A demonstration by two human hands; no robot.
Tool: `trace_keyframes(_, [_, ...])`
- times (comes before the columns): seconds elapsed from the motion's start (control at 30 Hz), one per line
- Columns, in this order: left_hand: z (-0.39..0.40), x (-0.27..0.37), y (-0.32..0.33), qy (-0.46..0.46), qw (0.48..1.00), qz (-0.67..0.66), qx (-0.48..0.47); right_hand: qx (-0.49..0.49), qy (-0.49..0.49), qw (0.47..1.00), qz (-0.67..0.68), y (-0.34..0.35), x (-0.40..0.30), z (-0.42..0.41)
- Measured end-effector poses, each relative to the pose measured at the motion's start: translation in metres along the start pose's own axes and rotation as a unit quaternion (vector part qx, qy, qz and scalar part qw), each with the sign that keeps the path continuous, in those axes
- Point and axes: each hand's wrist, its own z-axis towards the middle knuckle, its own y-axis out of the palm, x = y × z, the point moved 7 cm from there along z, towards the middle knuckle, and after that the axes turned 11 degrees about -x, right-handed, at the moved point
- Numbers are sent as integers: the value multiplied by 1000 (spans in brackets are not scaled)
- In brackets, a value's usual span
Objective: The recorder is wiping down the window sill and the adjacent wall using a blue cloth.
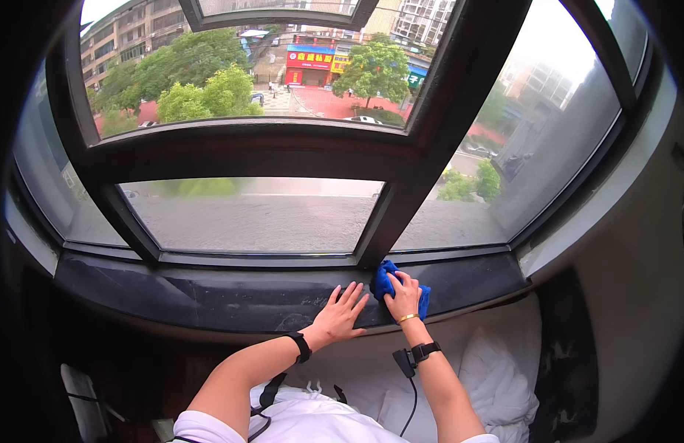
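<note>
A blue cloth [384,278] lies bunched on the dark window sill [237,296], close to the foot of a dark window post. My right hand [404,296] grips it from above, and part of the cloth hangs out beside the wrist. To its left, my left hand [341,315] rests on the sill with fingers spread and holds nothing. Behind both hands stands the dark window frame [253,149] with its glass panes. Faint pale marks show on the sill near my left fingertips.
White bedding [494,382] lies below the sill at the right. A black strapped device [411,357] with a cable sits on my right forearm. A pale wall [624,266] borders the sill at the right. Trees and buildings show outside.
</note>
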Motion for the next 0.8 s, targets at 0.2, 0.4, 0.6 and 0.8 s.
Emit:
trace_keyframes(0.2, [0, -2, 5, -5, 1000, -8, -5, 6, 51, 998, -23, 18, 7, 7])
trace_keyframes(0.4, [-2, -32, 8, 56, 984, -169, 1, 77, 101, 991, -31, 28, -31, -7])
trace_keyframes(0.6, [-86, -110, -9, 7, 992, -78, -94, 155, 81, 984, -7, 10, -113, -23])
trace_keyframes(0.8, [-115, -119, -3, 30, 996, -54, -57, 90, 158, 982, -55, 21, -117, 11])
